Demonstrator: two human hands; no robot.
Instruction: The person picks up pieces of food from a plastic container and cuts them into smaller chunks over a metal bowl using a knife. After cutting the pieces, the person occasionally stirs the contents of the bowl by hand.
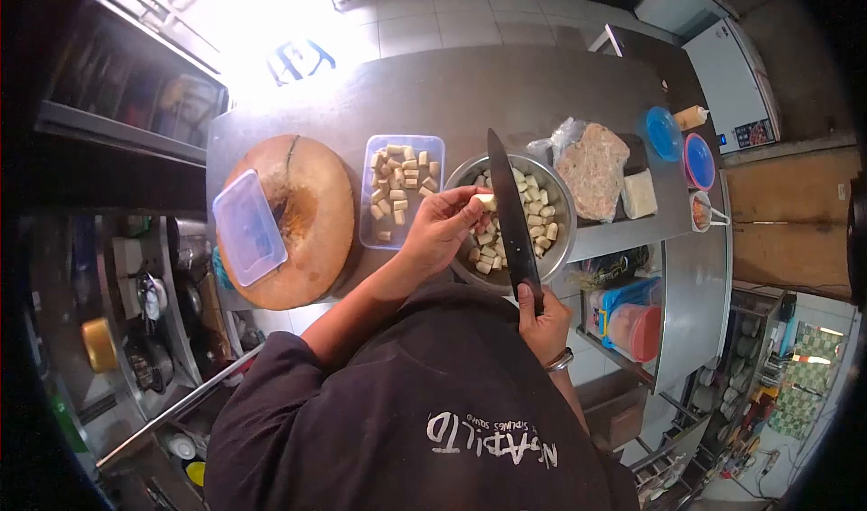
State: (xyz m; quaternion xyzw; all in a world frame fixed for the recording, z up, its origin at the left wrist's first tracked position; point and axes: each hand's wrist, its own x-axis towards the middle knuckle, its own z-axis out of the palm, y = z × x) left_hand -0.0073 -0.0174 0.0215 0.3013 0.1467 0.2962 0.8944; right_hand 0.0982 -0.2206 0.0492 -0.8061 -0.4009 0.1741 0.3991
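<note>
Left hand is pinching a pale piece between thumb and fingers, holding it over the near-left part of the metal bowl, just beside the knife blade; whether the two are touching, cannot tell. Right hand is gripping the dark handle of a long knife, fingers wrapped closed, a metal bracelet sitting at the wrist. The blade is pointing forward from this hand, crossing above the bowl, its tip reaching past the far rim. Below the blade, many short, pale cut pieces are lying in the bowl, on both sides of it. To the left of the left hand, a clear plastic container is standing on the desk, holding more cut pieces in a loose scatter. Farther left, a round wooden block is carrying a translucent lid, lying flat near its left side. Forward and right of the right hand, a plastic-wrapped slab of mottled pinkish food is resting beside the bowl, a pale block lying just right of it. Beyond these, a blue bowl is standing near a bottle.
</note>
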